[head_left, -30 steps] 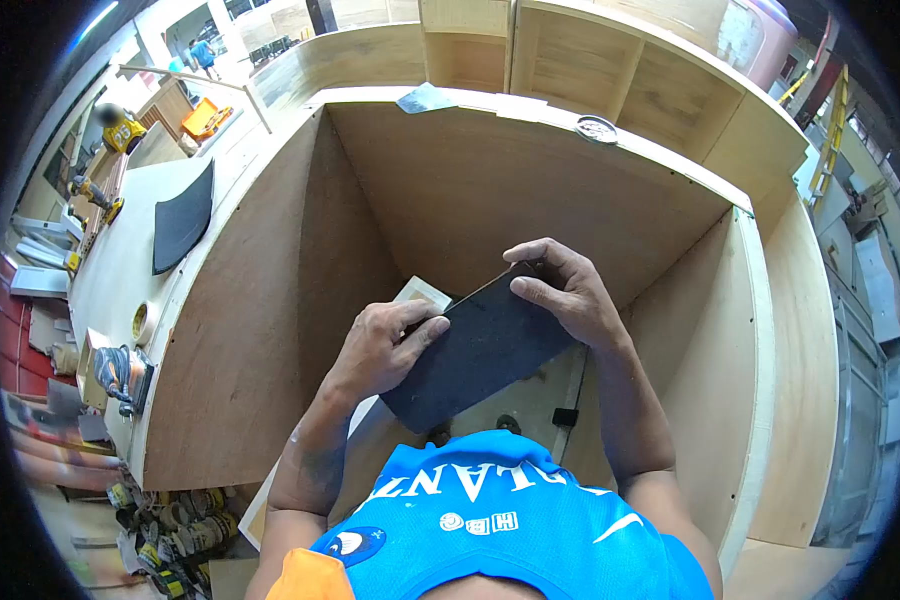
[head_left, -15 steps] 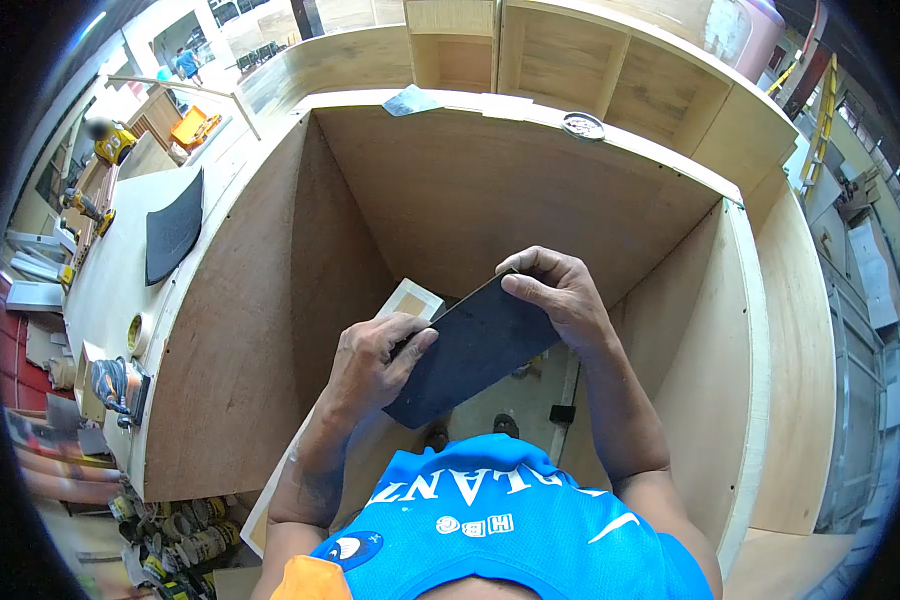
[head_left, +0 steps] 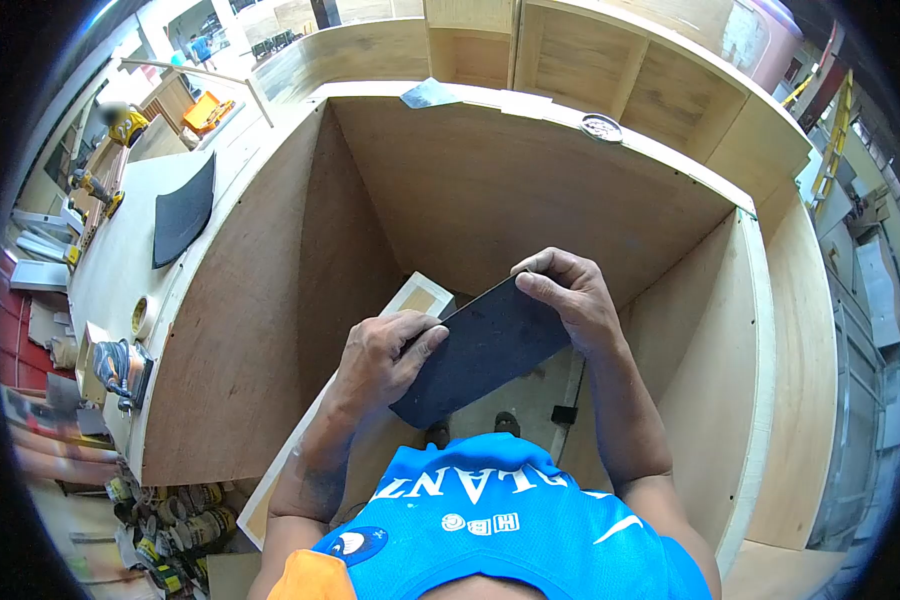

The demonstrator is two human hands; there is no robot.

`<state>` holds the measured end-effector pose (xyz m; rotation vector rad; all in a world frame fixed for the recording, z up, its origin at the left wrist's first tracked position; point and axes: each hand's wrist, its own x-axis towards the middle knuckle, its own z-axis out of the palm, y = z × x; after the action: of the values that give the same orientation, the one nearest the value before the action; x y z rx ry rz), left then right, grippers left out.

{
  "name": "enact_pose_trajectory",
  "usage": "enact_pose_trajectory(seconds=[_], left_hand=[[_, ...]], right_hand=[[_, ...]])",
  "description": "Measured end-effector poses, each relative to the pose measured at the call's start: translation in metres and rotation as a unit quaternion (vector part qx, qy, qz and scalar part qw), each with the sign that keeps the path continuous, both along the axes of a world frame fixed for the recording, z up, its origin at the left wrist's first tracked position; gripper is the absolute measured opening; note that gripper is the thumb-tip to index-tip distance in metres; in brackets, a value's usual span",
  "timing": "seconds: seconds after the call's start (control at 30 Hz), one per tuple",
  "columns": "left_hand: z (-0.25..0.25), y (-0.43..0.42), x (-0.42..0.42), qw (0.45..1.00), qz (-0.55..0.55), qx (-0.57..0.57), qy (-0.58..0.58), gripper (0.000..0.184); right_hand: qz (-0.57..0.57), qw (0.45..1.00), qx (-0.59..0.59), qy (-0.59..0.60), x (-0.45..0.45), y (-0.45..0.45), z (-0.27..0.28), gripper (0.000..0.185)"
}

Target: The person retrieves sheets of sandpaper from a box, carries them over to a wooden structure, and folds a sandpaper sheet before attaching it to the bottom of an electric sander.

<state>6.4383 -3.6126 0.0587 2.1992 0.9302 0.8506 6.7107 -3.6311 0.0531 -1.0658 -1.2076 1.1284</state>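
A dark, thin rectangular sheet [head_left: 485, 345] is held tilted in front of my chest. My left hand [head_left: 385, 360] pinches its upper left corner between thumb and fingers. At the upper right corner, my right hand [head_left: 570, 295] grips the sheet the same way. The sheet's upper edge looks light brown. Around both hands stands an open wooden cabinet frame [head_left: 530, 180], and a narrow wooden piece [head_left: 420, 297] with pale edges lies behind my left hand.
On the white surface at left are a black curved sheet [head_left: 183, 212], a tape roll [head_left: 144, 316], a sander [head_left: 120, 372] and a drill [head_left: 92, 187]. A round lid [head_left: 601, 127] and a bluish scrap [head_left: 429, 94] rest on the cabinet's back edge. A person [head_left: 127, 125] is at upper left.
Both hands still grip the sheet, which has tilted slightly and sits a little lower than a second ago. The camera view swung and came back.
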Motion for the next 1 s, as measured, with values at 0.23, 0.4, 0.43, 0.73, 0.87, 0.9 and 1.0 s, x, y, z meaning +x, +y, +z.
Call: enact_pose_trajectory(seconds=[0.23,0.4,0.43,0.73,0.87,0.9,1.0], left_hand=[[0.002,0.002,0.001,1.0,-0.006,0.02,0.005,0.019],[-0.004,0.007,0.0,1.0,-0.01,0.024,0.002,0.021],[-0.004,0.009,-0.002,1.0,-0.015,0.001,0.023,0.026],[-0.004,0.013,0.009,0.998,-0.042,-0.033,0.018,0.037],[-0.007,0.017,0.007,0.997,-0.061,-0.036,0.031,0.036],[-0.007,0.017,0.007,0.997,-0.061,-0.036,0.031,0.036],[-0.007,0.017,0.006,0.996,-0.067,-0.057,0.033,0.035]], right_hand=[[-0.002,1.0,0.004,0.005,-0.001,0.002,0.002,0.012],[0.001,0.999,0.043,-0.006,0.0,0.008,-0.003,0.011],[0.009,0.999,0.038,-0.018,0.002,0.01,-0.006,0.011],[0.009,0.999,0.012,-0.042,-0.001,0.01,0.006,0.012],[0.008,0.998,0.038,-0.048,-0.001,0.012,0.003,0.013],[0.008,0.998,0.038,-0.048,-0.001,0.012,0.003,0.013],[0.009,0.998,0.038,-0.046,-0.001,0.012,0.003,0.014]])
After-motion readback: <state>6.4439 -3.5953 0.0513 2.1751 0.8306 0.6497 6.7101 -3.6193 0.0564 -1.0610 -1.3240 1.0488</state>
